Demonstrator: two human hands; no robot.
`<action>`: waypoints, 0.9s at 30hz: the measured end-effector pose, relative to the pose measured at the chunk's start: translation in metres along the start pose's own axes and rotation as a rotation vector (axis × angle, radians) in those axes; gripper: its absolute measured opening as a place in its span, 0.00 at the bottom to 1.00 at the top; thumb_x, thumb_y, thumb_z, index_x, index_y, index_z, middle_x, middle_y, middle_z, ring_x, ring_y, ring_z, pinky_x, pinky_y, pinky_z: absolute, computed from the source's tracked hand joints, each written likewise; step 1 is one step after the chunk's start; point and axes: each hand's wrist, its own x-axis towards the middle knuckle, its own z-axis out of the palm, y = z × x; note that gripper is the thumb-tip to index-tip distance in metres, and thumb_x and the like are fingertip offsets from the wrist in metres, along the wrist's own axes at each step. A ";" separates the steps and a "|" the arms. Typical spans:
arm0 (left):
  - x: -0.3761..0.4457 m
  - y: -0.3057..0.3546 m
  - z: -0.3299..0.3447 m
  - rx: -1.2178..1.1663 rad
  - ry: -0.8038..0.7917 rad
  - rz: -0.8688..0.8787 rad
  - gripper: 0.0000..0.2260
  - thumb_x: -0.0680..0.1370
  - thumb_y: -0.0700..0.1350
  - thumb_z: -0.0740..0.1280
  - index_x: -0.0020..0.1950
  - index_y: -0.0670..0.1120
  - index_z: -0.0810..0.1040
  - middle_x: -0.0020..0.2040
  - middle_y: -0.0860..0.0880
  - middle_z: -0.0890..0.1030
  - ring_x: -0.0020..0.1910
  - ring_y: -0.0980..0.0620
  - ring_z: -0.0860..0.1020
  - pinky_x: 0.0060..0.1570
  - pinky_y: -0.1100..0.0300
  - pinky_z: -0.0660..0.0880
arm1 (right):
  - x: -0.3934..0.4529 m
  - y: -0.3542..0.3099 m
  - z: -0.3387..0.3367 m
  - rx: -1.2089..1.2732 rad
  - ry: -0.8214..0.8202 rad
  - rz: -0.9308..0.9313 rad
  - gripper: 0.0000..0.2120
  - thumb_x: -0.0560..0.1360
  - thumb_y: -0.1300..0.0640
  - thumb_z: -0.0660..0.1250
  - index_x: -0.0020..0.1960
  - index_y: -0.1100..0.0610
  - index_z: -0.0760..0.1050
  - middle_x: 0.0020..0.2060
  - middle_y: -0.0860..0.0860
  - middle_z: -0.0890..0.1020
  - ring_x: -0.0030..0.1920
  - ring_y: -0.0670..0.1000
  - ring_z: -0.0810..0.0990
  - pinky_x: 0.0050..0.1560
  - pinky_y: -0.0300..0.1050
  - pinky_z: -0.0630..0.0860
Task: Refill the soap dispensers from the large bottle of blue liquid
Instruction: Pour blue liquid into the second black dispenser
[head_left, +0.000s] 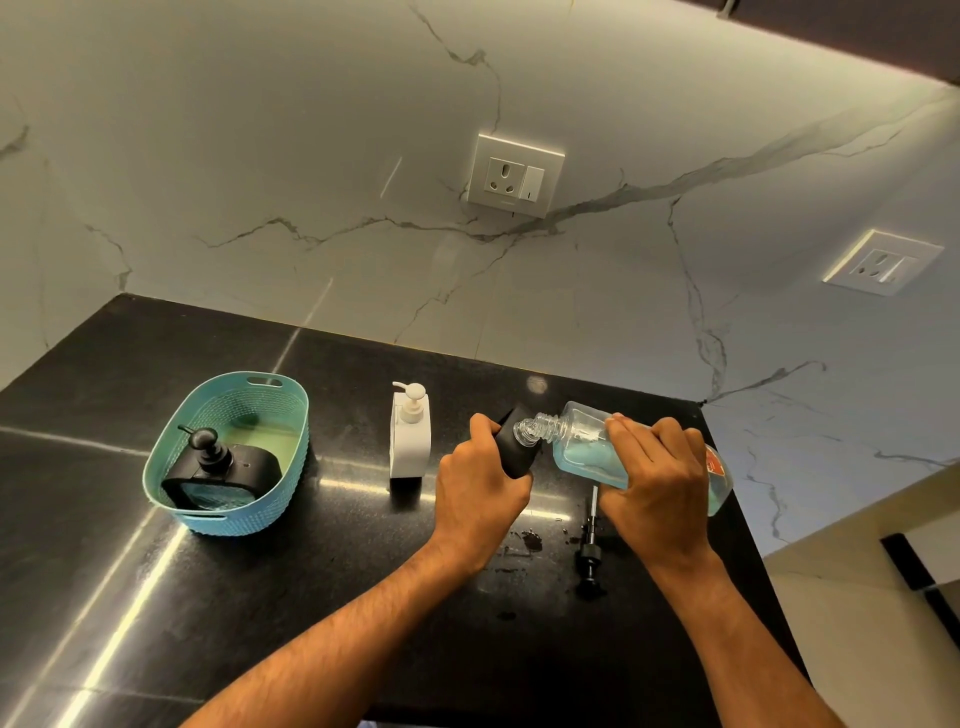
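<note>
Pour in progress: right hand (655, 470) wrapped round tilted large bottle (597, 447), mouth at black dispenser (514, 447) gripped in left hand (480, 480) above counter (311, 597) — keep necks aligned, tip slowly, avoid more drips.

blue liquid (584, 457), teal woven-pattern basket (244, 512), black countertop (130, 597)

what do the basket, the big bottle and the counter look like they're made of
Basket: likely moulded plastic, matte teal with a woven-look texture. Big bottle: clear plastic by the look, blue liquid showing through. Counter: polished dark stone, perhaps granite, speckled and reflecting light streaks.
</note>
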 end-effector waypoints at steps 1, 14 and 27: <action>0.000 0.000 0.000 0.003 0.003 0.001 0.23 0.72 0.47 0.78 0.59 0.48 0.69 0.52 0.47 0.84 0.47 0.49 0.85 0.40 0.62 0.83 | 0.000 0.000 0.000 0.000 0.002 -0.001 0.33 0.59 0.58 0.84 0.62 0.63 0.80 0.52 0.57 0.85 0.50 0.55 0.76 0.48 0.45 0.67; 0.000 -0.001 0.000 -0.008 -0.005 0.000 0.23 0.72 0.48 0.78 0.60 0.48 0.70 0.54 0.46 0.84 0.50 0.49 0.85 0.42 0.66 0.81 | 0.001 0.000 0.000 0.000 -0.020 -0.007 0.33 0.59 0.57 0.84 0.62 0.63 0.80 0.52 0.56 0.85 0.50 0.56 0.77 0.49 0.44 0.66; 0.001 -0.001 -0.002 -0.009 -0.011 -0.006 0.23 0.72 0.48 0.78 0.60 0.48 0.70 0.53 0.47 0.84 0.49 0.50 0.85 0.39 0.72 0.75 | 0.003 -0.001 0.000 -0.001 -0.020 -0.015 0.33 0.59 0.58 0.84 0.62 0.63 0.81 0.53 0.57 0.85 0.50 0.56 0.77 0.48 0.45 0.67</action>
